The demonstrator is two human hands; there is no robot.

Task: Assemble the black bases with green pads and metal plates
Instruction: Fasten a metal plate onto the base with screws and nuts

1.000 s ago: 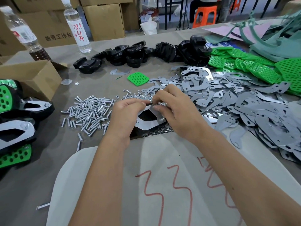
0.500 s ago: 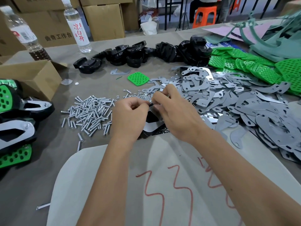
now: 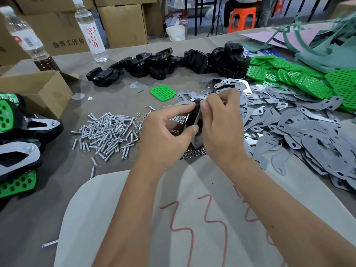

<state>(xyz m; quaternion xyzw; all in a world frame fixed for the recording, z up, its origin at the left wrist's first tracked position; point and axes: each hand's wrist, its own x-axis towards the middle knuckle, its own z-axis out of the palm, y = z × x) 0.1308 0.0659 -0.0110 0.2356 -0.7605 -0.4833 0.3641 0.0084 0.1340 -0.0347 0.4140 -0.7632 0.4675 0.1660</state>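
Observation:
A black base with a metal plate (image 3: 194,120) against it stands on edge between my hands, lifted above a patch of nuts. My left hand (image 3: 165,132) grips it from the left with thumb and forefinger. My right hand (image 3: 221,124) pinches its top end and wraps its right side. More black bases (image 3: 163,62) are piled at the back. Green pads (image 3: 300,78) are heaped at the right, and one green pad (image 3: 163,92) lies alone. Loose metal plates (image 3: 300,132) cover the right side.
A pile of screws (image 3: 107,132) lies left of my hands, nuts (image 3: 192,153) just below them. Finished assemblies (image 3: 17,143) sit at the left edge beside a cardboard box (image 3: 36,89). Two water bottles (image 3: 90,29) stand at the back. A grey sheet with red marks (image 3: 192,218) lies in front.
The base and plate lay flat under my hands. Both hands have since raised the piece and turned it up on edge, moving slightly away from me.

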